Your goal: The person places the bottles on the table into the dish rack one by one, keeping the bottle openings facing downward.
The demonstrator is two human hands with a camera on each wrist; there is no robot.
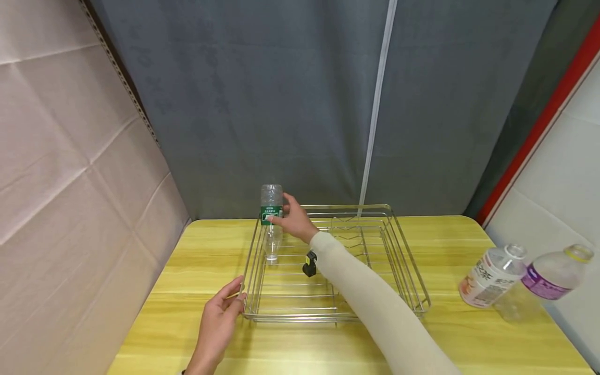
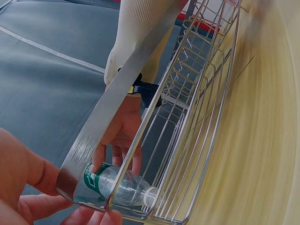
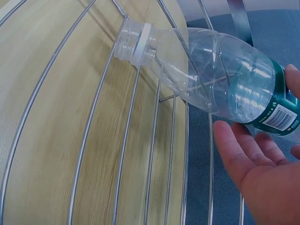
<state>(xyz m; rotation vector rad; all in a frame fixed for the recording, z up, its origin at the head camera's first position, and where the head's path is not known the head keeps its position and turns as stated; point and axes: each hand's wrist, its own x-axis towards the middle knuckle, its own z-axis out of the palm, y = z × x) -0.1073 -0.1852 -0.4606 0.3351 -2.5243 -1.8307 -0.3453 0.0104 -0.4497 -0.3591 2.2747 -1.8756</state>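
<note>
A clear plastic bottle (image 1: 272, 237) with a green label is upside down inside a metal wire rack (image 1: 300, 315), its neck among the bottom wires. My right hand (image 1: 297, 220) grips the bottle around the label, thumb on the near side. In the right wrist view, the bottle's open mouth (image 3: 129, 41) with a white ring meets the wires, and the fingers (image 3: 234, 150) curve beneath the label. My left hand (image 1: 220, 317) pinches the rack's front left corner. Up close in the left wrist view, that hand (image 2: 28, 183) has its fingers around the flat metal rim (image 2: 101, 122).
To the right on the wooden table (image 1: 197, 250) stand two more empty bottles: one with a white and peach label (image 1: 492, 276) and one with a purple label (image 1: 548, 281). A grey curtain (image 1: 258, 104) hangs behind the table. A pale fabric wall (image 1: 79, 182) lines the left.
</note>
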